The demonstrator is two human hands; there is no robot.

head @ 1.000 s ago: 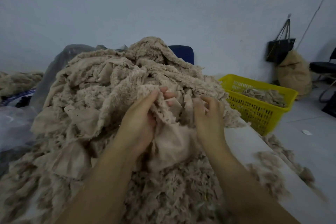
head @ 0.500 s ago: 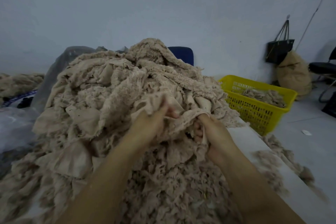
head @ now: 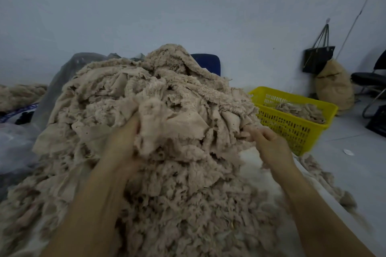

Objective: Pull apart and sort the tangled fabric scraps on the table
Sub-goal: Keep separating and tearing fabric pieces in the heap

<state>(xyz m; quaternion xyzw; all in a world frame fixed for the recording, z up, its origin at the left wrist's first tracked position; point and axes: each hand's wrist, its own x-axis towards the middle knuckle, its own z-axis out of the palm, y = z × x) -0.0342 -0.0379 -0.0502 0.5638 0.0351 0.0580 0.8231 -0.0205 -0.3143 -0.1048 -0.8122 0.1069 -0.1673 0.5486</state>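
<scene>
Off the counter's (head: pixel 250 158) right edge, a yellow slotted basket (head: pixel 292 127) stood on the floor. On the pale wall behind it a black tote bag (head: pixel 318 58) hung from a hook, just above a stuffed tan sack (head: pixel 334 87). A black chair (head: pixel 369 78) stood farther right. A blue chair back (head: pixel 206 63) rose beyond the far edge, and crumpled clear plastic (head: pixel 14 144) lay at the left edge.

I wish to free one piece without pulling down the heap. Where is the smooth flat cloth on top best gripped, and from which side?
Probably take the flat cloth by its frayed near edge, which hangs loose over the fluffy pile; come from the front and pull toward you. The left hand grips its bunched left end; the right hand pinches scraps at its right.
</scene>
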